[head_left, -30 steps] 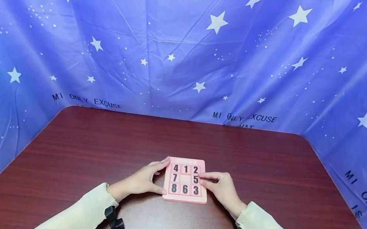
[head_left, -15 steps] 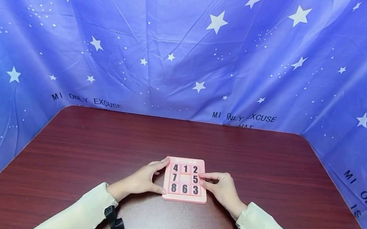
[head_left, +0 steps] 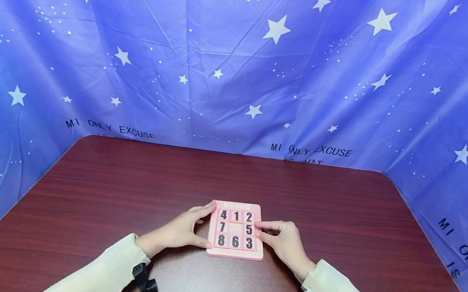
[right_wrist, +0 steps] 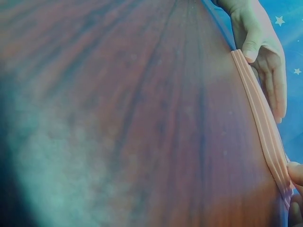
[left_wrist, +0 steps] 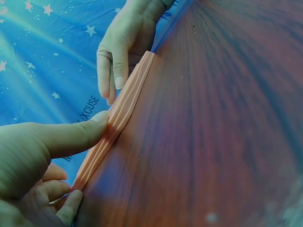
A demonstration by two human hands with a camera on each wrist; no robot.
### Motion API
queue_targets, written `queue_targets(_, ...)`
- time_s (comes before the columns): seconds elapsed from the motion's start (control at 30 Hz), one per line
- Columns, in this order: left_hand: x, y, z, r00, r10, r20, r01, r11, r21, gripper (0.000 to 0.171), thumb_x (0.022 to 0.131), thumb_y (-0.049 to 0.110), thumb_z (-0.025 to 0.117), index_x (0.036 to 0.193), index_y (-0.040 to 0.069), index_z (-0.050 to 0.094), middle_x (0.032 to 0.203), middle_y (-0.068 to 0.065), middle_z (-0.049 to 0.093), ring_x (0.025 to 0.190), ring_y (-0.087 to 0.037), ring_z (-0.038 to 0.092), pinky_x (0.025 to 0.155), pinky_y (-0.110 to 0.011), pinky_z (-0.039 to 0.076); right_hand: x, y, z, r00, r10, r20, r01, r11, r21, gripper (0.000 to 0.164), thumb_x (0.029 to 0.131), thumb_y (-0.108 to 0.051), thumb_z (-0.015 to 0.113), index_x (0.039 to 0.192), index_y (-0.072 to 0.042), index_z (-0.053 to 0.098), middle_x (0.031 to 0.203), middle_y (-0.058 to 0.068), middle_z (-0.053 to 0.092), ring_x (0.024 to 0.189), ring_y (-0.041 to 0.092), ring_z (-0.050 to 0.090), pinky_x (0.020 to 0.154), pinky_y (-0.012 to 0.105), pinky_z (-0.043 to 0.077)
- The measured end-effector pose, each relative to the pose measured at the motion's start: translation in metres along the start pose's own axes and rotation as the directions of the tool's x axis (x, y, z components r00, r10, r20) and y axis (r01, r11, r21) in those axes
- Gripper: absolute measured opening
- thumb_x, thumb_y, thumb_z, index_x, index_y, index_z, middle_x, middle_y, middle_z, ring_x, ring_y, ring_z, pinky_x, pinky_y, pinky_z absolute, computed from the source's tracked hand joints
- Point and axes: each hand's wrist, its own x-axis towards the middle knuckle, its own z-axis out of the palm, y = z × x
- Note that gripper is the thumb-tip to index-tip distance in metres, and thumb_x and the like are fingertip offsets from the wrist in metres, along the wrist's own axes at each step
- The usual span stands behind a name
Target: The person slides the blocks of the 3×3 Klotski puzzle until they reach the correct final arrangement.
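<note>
A pink number slide puzzle (head_left: 233, 253) lies on the table. Its rows read 4 1 2, then 7, a gap and 5, then 8 6 3. My left hand (head_left: 179, 228) holds the puzzle along its left side, thumb at the lower left corner and fingers at the upper left. From the right, my right hand (head_left: 287, 243) has its thumb and index fingertips at the puzzle's right edge, beside the 5 tile (head_left: 248, 229). Both wrist views show the puzzle's ridged side edge (left_wrist: 122, 111) nearly edge-on.
The dark red wood table (head_left: 145, 168) extends around the puzzle on all sides. Behind and beside it hangs a blue star-printed cloth (head_left: 231, 41). Black camera mounts (head_left: 145, 283) sit on both cream-sleeved wrists.
The right thumb and index fingertips have drawn back slightly to the right, off the 5 tile. The number layout and the left hand stay the same.
</note>
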Motion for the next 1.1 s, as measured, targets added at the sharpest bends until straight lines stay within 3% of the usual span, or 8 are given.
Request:
queue_targets(0.3, 0.0003, -0.0018, -0.0003, 1.000, 0.008, 0.003, -0.008, 1.000, 0.003, 0.096, 0.069, 0.016, 0.083, 0.144, -0.007, 0.028, 0.153, -0.019, 0.023, 0.133, -0.031, 0.031, 0.101, -0.040, 0.041, -0.0003, 0.0005, -0.0011, 1.000, -0.005, 0.013, 0.005, 1.000, 0.010, 0.017, 0.074, -0.010, 0.079, 0.090, -0.007, 0.077, 0.088, 0.008, 0.073, 0.076, 0.004, 0.062, 0.066, 0.018, 0.049)
queue_targets(0.57, 0.0013, -0.0037, 0.0003, 1.000, 0.015, 0.003, -0.015, 1.000, 0.009, 0.096, 0.069, 0.016, 0.083, 0.144, -0.007, 0.028, 0.153, -0.019, 0.023, 0.133, -0.031, 0.032, 0.100, -0.039, 0.041, -0.0008, 0.0000, -0.0020, 1.000, -0.013, 0.014, 0.013, 1.000, -0.028, 0.016, 0.074, -0.012, 0.079, 0.090, -0.010, 0.078, 0.088, 0.005, 0.073, 0.079, 0.006, 0.063, 0.068, 0.018, 0.048)
queue_targets(0.9, 0.0014, -0.0039, 0.0007, 1.000, 0.026, 0.003, -0.026, 1.000, 0.011, 0.096, 0.069, 0.016, 0.083, 0.144, -0.007, 0.028, 0.152, -0.020, 0.024, 0.132, -0.032, 0.033, 0.100, -0.040, 0.042, -0.0021, 0.0007, -0.0064, 0.996, -0.041, 0.083, 0.038, 0.999, 0.037, 0.021, 0.076, -0.009, 0.077, 0.096, -0.002, 0.075, 0.091, 0.012, 0.072, 0.074, 0.002, 0.060, 0.064, 0.016, 0.049)
queue_targets(1.1, 0.0014, -0.0068, 0.0011, 0.999, 0.035, 0.001, -0.035, 0.999, 0.013, 0.096, 0.069, 0.019, 0.083, 0.144, -0.007, 0.028, 0.152, -0.019, 0.023, 0.133, -0.032, 0.032, 0.100, -0.040, 0.041, 0.0001, 0.0024, -0.0068, 0.993, -0.063, 0.099, 0.059, 0.997, 0.046, 0.022, 0.076, -0.004, 0.075, 0.097, 0.002, 0.074, 0.093, 0.015, 0.072, 0.078, 0.008, 0.063, 0.066, 0.017, 0.050)
